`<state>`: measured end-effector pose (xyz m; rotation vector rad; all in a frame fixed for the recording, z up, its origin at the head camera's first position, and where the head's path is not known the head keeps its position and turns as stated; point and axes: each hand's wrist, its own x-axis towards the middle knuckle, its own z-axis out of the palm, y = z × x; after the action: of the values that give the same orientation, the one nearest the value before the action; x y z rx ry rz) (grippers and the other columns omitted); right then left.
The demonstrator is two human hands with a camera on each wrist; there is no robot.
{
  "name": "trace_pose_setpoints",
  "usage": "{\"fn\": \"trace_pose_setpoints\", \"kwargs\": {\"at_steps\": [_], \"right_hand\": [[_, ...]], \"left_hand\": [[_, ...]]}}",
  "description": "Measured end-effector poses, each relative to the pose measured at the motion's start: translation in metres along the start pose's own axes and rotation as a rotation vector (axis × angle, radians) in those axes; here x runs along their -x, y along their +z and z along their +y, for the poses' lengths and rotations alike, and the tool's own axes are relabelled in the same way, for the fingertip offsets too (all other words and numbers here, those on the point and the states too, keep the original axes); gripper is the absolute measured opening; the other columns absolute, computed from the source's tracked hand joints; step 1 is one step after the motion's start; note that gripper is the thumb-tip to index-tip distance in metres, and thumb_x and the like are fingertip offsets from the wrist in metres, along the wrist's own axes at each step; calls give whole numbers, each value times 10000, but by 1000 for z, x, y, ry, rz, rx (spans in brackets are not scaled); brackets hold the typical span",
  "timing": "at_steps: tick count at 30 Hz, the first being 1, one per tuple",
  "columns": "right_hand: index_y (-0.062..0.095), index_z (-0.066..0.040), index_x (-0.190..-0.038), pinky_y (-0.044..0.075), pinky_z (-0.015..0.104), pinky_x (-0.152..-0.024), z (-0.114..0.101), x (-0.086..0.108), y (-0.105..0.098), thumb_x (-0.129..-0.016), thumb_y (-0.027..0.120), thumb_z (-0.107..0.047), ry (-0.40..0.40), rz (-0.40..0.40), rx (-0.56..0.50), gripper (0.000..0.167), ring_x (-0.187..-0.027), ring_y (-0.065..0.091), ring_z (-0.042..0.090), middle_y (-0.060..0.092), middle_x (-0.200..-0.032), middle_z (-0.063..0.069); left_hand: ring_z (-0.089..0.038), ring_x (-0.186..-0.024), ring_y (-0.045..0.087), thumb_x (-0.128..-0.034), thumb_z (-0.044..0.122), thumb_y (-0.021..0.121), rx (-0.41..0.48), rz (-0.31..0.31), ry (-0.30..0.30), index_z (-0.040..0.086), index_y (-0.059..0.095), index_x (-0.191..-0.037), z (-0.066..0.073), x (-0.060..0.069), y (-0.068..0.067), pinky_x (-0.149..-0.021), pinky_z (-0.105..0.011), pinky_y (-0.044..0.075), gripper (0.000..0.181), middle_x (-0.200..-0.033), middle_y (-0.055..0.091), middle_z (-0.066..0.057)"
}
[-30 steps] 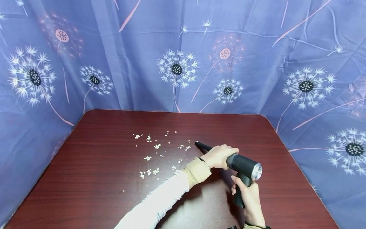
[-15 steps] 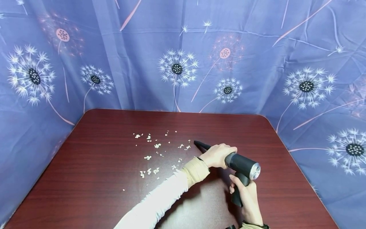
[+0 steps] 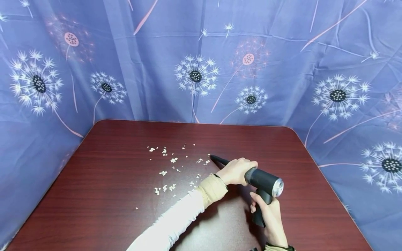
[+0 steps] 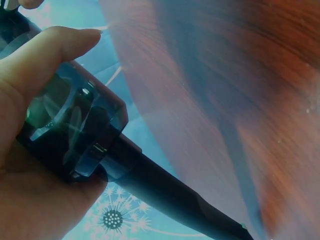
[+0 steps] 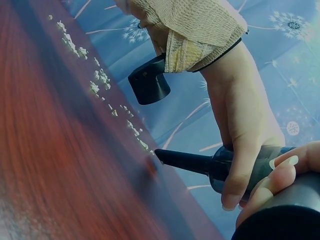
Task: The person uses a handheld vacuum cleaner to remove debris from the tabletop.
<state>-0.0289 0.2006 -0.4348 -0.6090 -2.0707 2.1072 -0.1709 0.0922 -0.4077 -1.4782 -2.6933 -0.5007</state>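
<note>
A black handheld vacuum cleaner [image 3: 263,180] with a handle is held above the right half of the table. My left hand [image 3: 236,171] grips its front, round the see-through dust cup [image 4: 75,120]. Around the handle curl the fingers of my right hand [image 3: 273,214]. A narrow black nozzle [image 3: 220,160] points left, its tip close to the nearest of the white crumbs [image 3: 173,160]. In the right wrist view the nozzle tip meets the end of the crumb trail [image 5: 102,77]. Whether it touches the tabletop I cannot tell.
The dark red wooden table [image 3: 94,209] has rounded far corners. Crumbs lie scattered in small clusters over its middle and left. A blue curtain [image 3: 157,69] with dandelion prints surrounds its far side and both flanks. A black camera [image 5: 150,82] sits on the left wrist.
Both hands have shifted the vacuum cleaner slightly left, bringing its nozzle nearer the crumbs. One crumb seen by the tip a second ago no longer shows.
</note>
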Motion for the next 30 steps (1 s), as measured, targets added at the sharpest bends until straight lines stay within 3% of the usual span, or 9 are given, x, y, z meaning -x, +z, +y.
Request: {"fn": "trace_pose_setpoints", "kwargs": {"at_steps": [30], "right_hand": [[524,-107,-809,444,254,-493,0,-3,5,-885,673,-141,10,-5,-17,171,-459,475,111,517,-574,-29]], "left_hand": [[-139,-904,597,-636,204,874,28,-18,-21,201,572,-1084,-5,3,-5,-695,-232,464,540,-944,639,29]]}}
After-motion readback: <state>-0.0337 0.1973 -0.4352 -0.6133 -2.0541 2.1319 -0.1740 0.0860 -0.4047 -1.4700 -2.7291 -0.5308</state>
